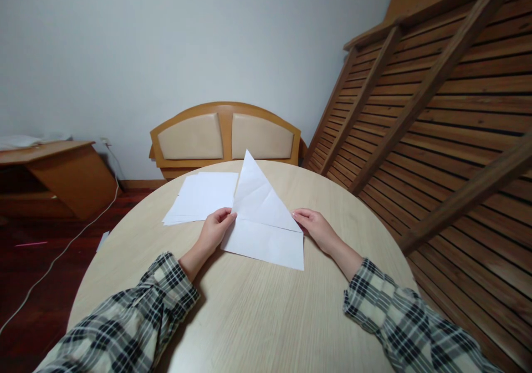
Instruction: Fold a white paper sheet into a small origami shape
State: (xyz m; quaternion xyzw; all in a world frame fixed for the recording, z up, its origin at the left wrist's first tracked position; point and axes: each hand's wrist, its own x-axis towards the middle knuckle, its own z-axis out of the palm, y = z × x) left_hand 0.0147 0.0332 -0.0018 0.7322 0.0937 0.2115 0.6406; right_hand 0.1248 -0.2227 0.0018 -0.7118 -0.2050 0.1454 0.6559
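Note:
A white sheet of paper [266, 223] lies on the round light-wood table [257, 312], its upper part folded into a triangle that points away from me. My left hand [214, 231] pinches the left corner of the fold between thumb and fingers. My right hand [316, 229] grips the right corner of the fold, fingers curled on the paper edge. Both arms wear checked sleeves.
A stack of flat white sheets [203, 195] lies on the table to the left, behind my left hand. A padded wooden headboard [226, 134] stands behind the table. A slatted wooden frame [436, 112] leans at the right. A low wooden desk [54, 168] and a white cable [62, 251] are at the left.

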